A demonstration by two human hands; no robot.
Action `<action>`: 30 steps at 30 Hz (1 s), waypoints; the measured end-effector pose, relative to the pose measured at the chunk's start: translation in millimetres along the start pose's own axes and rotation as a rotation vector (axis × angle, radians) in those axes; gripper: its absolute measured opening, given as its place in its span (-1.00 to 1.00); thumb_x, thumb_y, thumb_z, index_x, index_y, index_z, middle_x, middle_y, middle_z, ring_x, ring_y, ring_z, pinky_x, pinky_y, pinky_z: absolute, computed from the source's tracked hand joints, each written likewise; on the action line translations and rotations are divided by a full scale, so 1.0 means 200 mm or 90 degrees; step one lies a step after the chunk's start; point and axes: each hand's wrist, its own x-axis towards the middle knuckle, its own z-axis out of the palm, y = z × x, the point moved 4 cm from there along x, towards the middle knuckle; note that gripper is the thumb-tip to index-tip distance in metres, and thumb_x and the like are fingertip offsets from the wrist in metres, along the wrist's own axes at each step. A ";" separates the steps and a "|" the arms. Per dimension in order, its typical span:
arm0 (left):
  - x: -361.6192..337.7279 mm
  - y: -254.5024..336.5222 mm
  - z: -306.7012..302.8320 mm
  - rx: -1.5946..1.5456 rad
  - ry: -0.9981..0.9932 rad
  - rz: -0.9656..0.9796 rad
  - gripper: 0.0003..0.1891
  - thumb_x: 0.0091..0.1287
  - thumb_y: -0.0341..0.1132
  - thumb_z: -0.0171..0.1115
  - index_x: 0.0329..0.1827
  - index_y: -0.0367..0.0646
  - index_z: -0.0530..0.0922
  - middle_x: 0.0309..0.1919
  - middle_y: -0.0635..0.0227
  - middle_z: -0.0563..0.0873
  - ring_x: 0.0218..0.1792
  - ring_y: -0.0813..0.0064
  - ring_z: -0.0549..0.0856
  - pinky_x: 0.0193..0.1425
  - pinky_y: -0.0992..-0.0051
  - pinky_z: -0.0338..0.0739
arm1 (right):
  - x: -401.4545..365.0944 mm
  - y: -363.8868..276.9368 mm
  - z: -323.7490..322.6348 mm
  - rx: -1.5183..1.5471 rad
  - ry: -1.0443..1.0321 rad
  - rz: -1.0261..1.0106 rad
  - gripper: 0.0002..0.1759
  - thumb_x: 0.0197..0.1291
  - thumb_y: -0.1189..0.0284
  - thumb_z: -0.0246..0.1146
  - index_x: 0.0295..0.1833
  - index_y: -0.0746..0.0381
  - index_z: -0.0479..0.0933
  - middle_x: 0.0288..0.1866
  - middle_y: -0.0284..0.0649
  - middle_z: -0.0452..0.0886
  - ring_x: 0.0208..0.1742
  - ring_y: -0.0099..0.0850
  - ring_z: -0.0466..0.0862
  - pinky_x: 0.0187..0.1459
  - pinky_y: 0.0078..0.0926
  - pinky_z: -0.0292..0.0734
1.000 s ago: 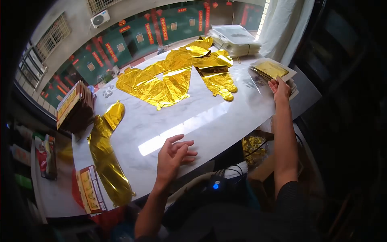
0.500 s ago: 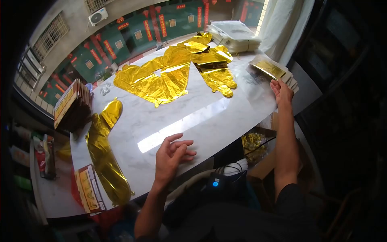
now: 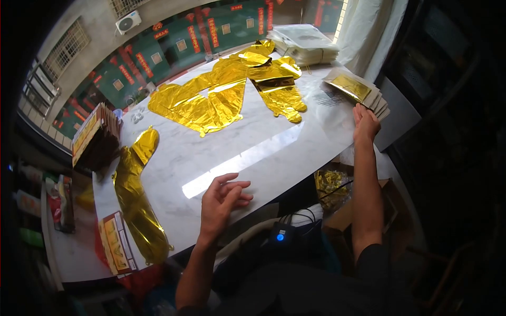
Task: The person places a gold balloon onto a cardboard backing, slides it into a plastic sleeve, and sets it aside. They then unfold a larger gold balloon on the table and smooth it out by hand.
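White marble table (image 3: 253,142) before a window. Right hand (image 3: 365,122) lies flat, fingers extended, on a clear sleeve (image 3: 328,105) just beside the stack of bagged gold packs (image 3: 358,88); it grips nothing. Left hand (image 3: 220,203) rests empty and loosely spread at the near edge. Loose gold foil pieces (image 3: 211,102) lie mid-table, unbagged (one long foil piece (image 3: 134,200) lies apart, at left).

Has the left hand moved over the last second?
No. The left hand keeps its place at the near edge of the marble table, with the same gap to the long gold foil balloon. The slight frame shift is the camera's.
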 end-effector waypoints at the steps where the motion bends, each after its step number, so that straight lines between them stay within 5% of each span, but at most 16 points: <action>1: -0.01 0.00 0.00 0.008 0.003 0.002 -0.60 0.58 -0.36 0.22 0.38 -0.35 0.43 0.08 0.00 0.77 -0.08 0.32 0.84 0.04 0.39 0.77 | -0.03 0.00 0.00 0.004 -0.010 -0.003 -0.51 0.40 0.61 0.29 0.32 0.66 0.34 0.25 0.19 0.58 0.29 -0.02 0.69 0.35 -0.15 0.67; 6: -0.05 -0.06 0.08 -0.001 -0.009 0.007 -0.52 0.63 -0.18 0.16 0.42 -0.35 0.40 0.15 -0.03 0.74 0.03 0.28 0.81 0.14 0.34 0.75 | -0.72 -0.15 0.35 0.047 -0.205 0.049 -0.49 0.54 0.49 0.19 0.46 0.52 0.30 0.43 0.22 0.50 0.44 -0.05 0.58 0.53 -0.16 0.46; 8: -0.06 -0.11 0.21 -0.151 -0.118 0.071 -0.36 0.67 0.06 0.00 0.51 -0.36 0.32 0.28 -0.09 0.64 0.28 0.16 0.70 0.37 0.20 0.63 | -1.18 -0.20 0.55 0.066 -0.378 0.112 -0.49 0.60 0.40 0.12 0.51 0.43 0.29 0.46 0.19 0.49 0.50 -0.02 0.52 0.55 -0.12 0.41; 11: -0.11 -0.14 0.41 -0.493 -0.261 -0.036 -0.18 0.66 0.26 -0.25 0.60 -0.39 0.17 0.44 -0.18 0.50 0.50 0.00 0.49 0.60 0.06 0.36 | -1.73 -0.20 0.74 0.021 -0.626 0.164 -0.51 0.62 0.42 0.09 0.50 0.46 0.30 0.39 0.17 0.55 0.38 -0.01 0.64 0.36 -0.09 0.62; 12: -0.17 -0.04 0.46 -0.565 -0.333 -0.039 -0.15 0.65 0.29 -0.29 0.62 -0.39 0.13 0.46 -0.20 0.48 0.51 -0.03 0.46 0.63 0.04 0.31 | -1.82 -0.18 0.78 -0.005 -0.676 0.175 -0.54 0.62 0.43 0.11 0.47 0.47 0.34 0.33 0.14 0.60 0.32 -0.04 0.69 0.31 -0.15 0.66; 17: -0.20 -0.11 0.37 -0.580 -0.253 0.010 -0.02 0.55 0.46 -0.38 0.66 -0.30 0.06 0.56 -0.15 0.35 0.57 0.00 0.38 0.64 0.03 0.27 | -1.82 -0.04 0.92 -0.050 -0.703 0.139 -0.70 0.57 0.44 0.19 0.24 0.41 0.57 0.06 0.01 0.77 0.09 -0.23 0.80 0.20 -0.28 0.71; 20: -0.21 -0.10 0.28 -0.483 -0.175 -0.014 0.02 0.49 0.51 -0.41 0.67 -0.25 0.08 0.60 -0.04 0.31 0.60 0.03 0.34 0.63 0.05 0.28 | -1.72 0.10 1.07 -0.249 -0.796 -0.084 -0.64 0.49 0.43 0.30 0.26 0.42 0.58 0.10 0.01 0.78 0.14 -0.22 0.79 0.24 -0.38 0.64; 22: -0.23 -0.06 0.20 -0.426 -0.200 -0.043 -0.01 0.51 0.49 -0.38 0.68 -0.22 0.08 0.61 0.04 0.32 0.57 0.05 0.39 0.61 0.07 0.30 | -1.62 0.15 1.17 -0.455 -0.830 -0.413 -0.57 0.37 0.42 0.40 0.27 0.39 0.60 0.16 0.04 0.76 0.22 -0.07 0.75 0.30 -0.31 0.59; 23: -0.26 -0.03 0.17 -0.426 -0.200 -0.059 -0.03 0.52 0.47 -0.33 0.61 -0.26 0.23 0.51 -0.04 0.45 0.47 0.06 0.53 0.55 0.09 0.40 | -1.55 0.26 1.20 -0.479 -0.838 -0.521 -0.44 0.29 0.39 0.45 0.36 0.34 0.53 0.28 0.08 0.68 0.31 0.03 0.67 0.33 -0.21 0.56; 24: -0.27 -0.02 0.11 -0.425 -0.197 -0.056 -0.03 0.52 0.47 -0.33 0.61 -0.26 0.23 0.51 -0.04 0.45 0.47 0.06 0.53 0.55 0.09 0.40 | -1.46 0.37 1.19 -0.475 -0.841 -0.523 -0.44 0.29 0.39 0.45 0.36 0.34 0.53 0.28 0.08 0.68 0.31 0.03 0.67 0.33 -0.21 0.56; 26: -0.32 -0.01 0.01 -0.269 -0.251 -0.030 -0.09 0.56 0.43 -0.28 0.49 -0.31 0.39 0.35 -0.10 0.62 0.32 0.08 0.67 0.44 0.15 0.53 | -1.39 0.53 1.20 -0.528 -0.834 -0.743 -0.49 0.38 0.43 0.33 0.39 0.31 0.46 0.29 0.05 0.66 0.28 0.01 0.67 0.24 -0.15 0.60; 27: -0.35 0.03 -0.02 -0.255 -0.187 -0.039 -0.21 0.63 0.32 -0.22 0.35 -0.34 0.51 0.17 -0.08 0.74 0.18 0.14 0.77 0.31 0.25 0.65 | -1.39 0.52 1.21 -0.518 -0.844 -0.742 -0.49 0.38 0.43 0.33 0.39 0.31 0.46 0.29 0.05 0.66 0.28 0.01 0.67 0.24 -0.15 0.60; 30: -0.37 0.07 -0.13 -0.164 -0.181 -0.037 -0.33 0.69 0.18 -0.16 0.31 -0.34 0.52 0.12 -0.03 0.76 0.10 0.21 0.81 0.21 0.34 0.70 | -1.41 0.56 1.22 -0.721 -0.955 -0.632 -0.73 0.37 0.53 0.18 0.14 0.30 0.48 0.01 0.05 0.66 0.05 0.06 0.70 0.11 -0.07 0.61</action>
